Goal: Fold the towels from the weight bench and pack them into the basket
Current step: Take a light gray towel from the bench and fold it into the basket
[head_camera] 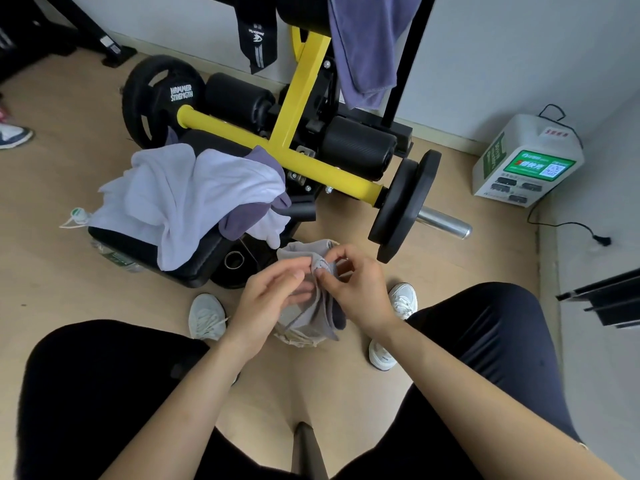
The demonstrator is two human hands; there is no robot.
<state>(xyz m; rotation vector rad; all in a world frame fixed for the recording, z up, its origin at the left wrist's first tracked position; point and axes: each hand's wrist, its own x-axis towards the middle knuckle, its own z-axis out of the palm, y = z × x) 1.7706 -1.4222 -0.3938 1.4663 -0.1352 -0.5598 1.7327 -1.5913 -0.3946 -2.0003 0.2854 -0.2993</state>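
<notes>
1. The grey towel [311, 317] looks small, light and limp; expect it to sag and slip out of any fold you don't pin; take it by its corners and hemmed edges, not the middle.
2. Your right hand [356, 289] has thumb and forefinger closed in a pinch on the towel's upper corner; the other fingers curl loosely.
3. Your left hand [270, 296] is half curled just beside it; thumb and fingertips nip the same upper edge.
4. The towel hangs between both hands, above the floor between your shoes; it is bunched in loose vertical folds below the pinch.
5. Something pale and woven [294, 337] shows right under its lower edge; it may be the basket, but too little shows to tell.
6. A white towel [166, 202] and a purple towel [242, 216] lie heaped on the weight bench [194, 268], ahead to your left and well apart from both hands; a hanging towel [363, 46] drapes from the frame above.
</notes>
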